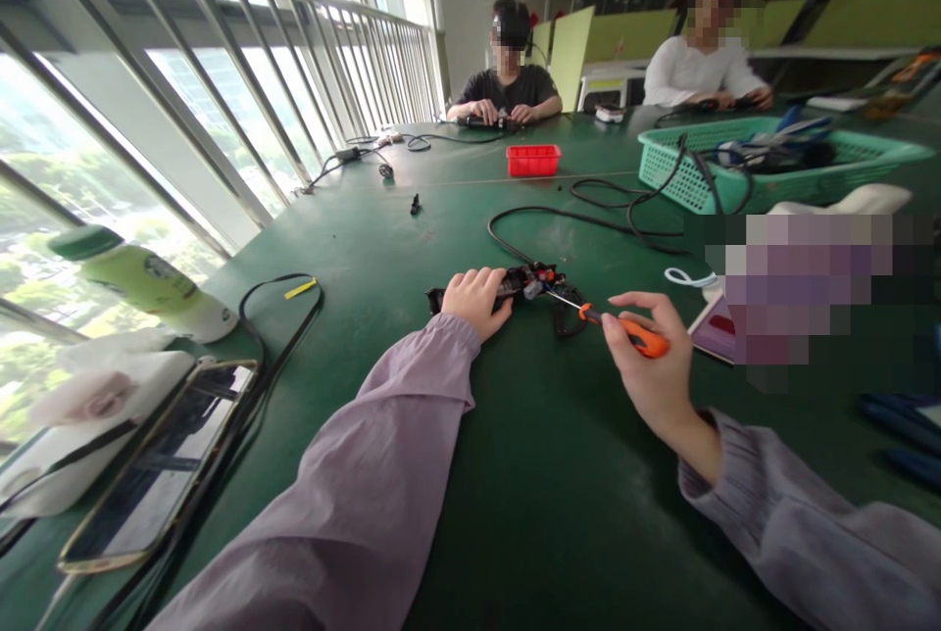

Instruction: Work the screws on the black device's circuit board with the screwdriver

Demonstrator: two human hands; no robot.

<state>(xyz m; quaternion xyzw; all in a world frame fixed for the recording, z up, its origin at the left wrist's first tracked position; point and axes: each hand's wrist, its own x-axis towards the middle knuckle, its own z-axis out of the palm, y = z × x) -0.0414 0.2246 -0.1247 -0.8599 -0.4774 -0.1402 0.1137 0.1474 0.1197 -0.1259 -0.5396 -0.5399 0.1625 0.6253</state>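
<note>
A black corded device (525, 283) lies on the green table, its inner parts and a few coloured wires exposed at the right end. My left hand (476, 301) is wrapped over its body from above, pressing it to the tabletop. Between the thumb and fingers of my right hand (654, 352) is a screwdriver (639, 334) with an orange and black handle. Its thin shaft points left, and the tip is at the exposed parts; whether it sits on a screw I cannot tell. A dark loop-shaped part (569, 313) of the device lies below the shaft.
A black cable (529, 211) curves toward a green basket (779, 185) of tools. Ahead are a red tray (533, 161) and a small black piece (416, 205). A bottle (147, 283), a phone (162, 464) and a lanyard (283, 357) lie left. Two people sit opposite.
</note>
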